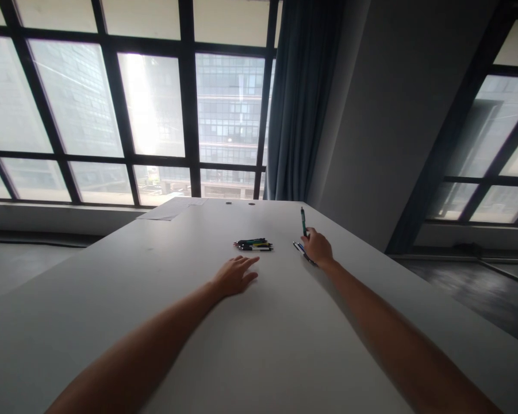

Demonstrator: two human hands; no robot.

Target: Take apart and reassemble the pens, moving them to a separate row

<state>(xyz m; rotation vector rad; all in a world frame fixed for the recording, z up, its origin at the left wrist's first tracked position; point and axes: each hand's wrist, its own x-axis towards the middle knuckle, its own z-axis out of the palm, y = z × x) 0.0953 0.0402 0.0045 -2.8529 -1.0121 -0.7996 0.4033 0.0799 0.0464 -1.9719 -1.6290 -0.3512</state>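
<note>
My right hand [318, 246] pinches a green pen [303, 220], which points up and away from me. Just left of and partly beneath that hand, a few pens [300, 249] with blue and white parts lie slanted on the white table [224, 356]; the hand hides some of them. Nearer the middle sits a pile of several pens [253, 245], dark, yellow and white among them, lying roughly sideways. My left hand [236, 275] rests with fingers spread at the near side of this pile, apart from it and holding nothing.
Sheets of paper [161, 213] lie at the table's far left. Two small dark discs [228, 203] are near the far edge. Beyond stand large windows [150, 103], a blue curtain [299, 103] and a grey pillar [383, 115] at the right.
</note>
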